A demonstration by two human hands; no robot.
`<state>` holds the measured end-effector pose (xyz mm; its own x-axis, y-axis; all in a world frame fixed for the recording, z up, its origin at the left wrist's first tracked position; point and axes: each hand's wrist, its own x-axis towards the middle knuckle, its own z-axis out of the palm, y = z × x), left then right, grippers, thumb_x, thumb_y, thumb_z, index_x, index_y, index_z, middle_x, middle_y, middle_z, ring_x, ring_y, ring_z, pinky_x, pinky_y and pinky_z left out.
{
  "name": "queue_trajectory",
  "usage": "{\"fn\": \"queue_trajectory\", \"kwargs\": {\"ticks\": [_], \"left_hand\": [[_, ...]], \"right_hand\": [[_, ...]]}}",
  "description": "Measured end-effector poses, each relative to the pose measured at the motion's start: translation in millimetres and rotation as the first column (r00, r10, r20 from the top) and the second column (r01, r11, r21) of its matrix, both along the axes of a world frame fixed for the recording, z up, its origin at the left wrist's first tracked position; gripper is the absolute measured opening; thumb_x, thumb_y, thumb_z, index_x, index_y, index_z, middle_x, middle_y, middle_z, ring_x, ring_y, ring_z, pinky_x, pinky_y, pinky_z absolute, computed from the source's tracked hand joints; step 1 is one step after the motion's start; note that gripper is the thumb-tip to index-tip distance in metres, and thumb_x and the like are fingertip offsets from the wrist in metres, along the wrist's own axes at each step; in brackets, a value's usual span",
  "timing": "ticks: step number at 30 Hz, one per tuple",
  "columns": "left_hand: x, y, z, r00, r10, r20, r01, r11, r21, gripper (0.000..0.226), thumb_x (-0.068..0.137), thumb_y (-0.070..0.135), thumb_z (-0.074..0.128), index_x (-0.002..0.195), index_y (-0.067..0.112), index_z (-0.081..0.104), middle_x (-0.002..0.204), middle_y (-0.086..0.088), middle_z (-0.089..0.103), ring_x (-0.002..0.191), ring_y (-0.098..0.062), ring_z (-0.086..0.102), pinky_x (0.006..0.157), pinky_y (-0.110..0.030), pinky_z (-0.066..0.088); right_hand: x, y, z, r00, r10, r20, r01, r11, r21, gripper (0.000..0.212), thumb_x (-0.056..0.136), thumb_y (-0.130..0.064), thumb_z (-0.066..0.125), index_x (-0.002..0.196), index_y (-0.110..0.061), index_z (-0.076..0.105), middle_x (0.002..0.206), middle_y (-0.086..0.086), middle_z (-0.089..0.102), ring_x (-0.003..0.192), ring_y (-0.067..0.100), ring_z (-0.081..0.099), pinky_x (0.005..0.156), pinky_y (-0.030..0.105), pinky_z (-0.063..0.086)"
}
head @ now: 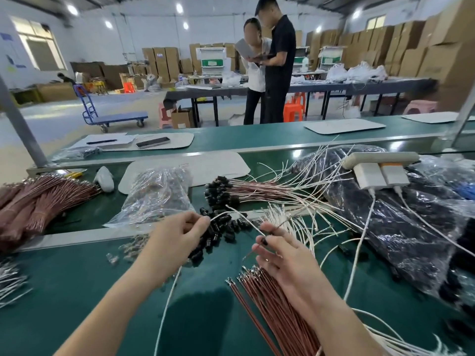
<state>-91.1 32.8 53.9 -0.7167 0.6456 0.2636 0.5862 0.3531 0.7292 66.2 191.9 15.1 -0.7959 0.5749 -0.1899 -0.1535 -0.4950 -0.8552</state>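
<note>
The step in hand looks like pairing two leads before fitting them into a housing. The left hand (pixel 177 237) has its grip closed narrow, thumb and forefinger pinching a white wire (pixel 232 214) close to its end. From there the wire arches over toward the right hand (pixel 280 255), while what seems to be its long tail trails toward the near edge of the bench (pixel 77 278). The right grip is also a fine pinch, on a thin brown wire (pixel 250 253) held slantwise, with a small dark piece at the fingertips that is too blurred to name. The two held wires are near each other above the middle of the bench but not touching. A heap of loose black caps (pixel 221 233) lies on the bench just beyond and between the hands. A fan of spare brown wires (pixel 272 309) lies under the right wrist toward the near edge, and a sheaf of capped leads (pixel 226 191) lies farther toward the far edge. The next move probably calls for bringing both wire ends together in line. One grip must then be free to lift a single cap from the heap, so the pinches need to sit near the tips to steer them.
</note>
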Motion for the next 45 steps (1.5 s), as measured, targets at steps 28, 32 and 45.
{"fn": "queue_trajectory", "kwargs": {"ticks": [28,32,45], "left_hand": [[28.9,-51.9,-63.0,0.829,0.559,0.03,-0.546,0.796,0.263,0.043,0.101,0.035,0.049,0.14,0.017,0.048,0.121,-0.002,0.049,0.07,-0.009,0.062,0.064,-0.024,0.053],[47.7,-21.3,-70.4,0.919,0.161,-0.36,-0.2,0.977,-0.074,0.044,0.099,0.036,0.048,0.142,0.025,0.053,0.133,0.01,0.057,0.121,-0.004,0.053,0.107,-0.029,0.038],[53.0,-6.5,-82.6,0.844,0.136,-0.519,-0.267,0.946,-0.186,0.01,0.095,0.023,0.064,0.086,0.025,0.06,0.08,0.01,0.056,0.074,-0.015,0.053,0.072,-0.032,0.04]], "right_hand": [[-5.1,-0.8,-7.9,0.989,-0.051,-0.138,0.017,0.971,-0.238,0.026,0.099,-0.001,0.051,0.113,-0.009,0.07,0.101,0.015,0.072,0.092,0.027,0.073,0.081,0.039,0.062],[-5.1,-1.2,-6.7,0.979,-0.086,-0.184,0.035,0.964,-0.264,0.026,0.099,-0.001,0.048,0.115,-0.008,0.068,0.099,0.015,0.071,0.092,0.027,0.073,0.085,0.039,0.061],[0.0,-3.3,-1.7,0.966,-0.134,-0.219,0.068,0.956,-0.285,0.027,0.1,-0.004,0.051,0.123,0.001,0.064,0.102,0.018,0.069,0.095,0.025,0.071,0.09,0.036,0.06]]}}
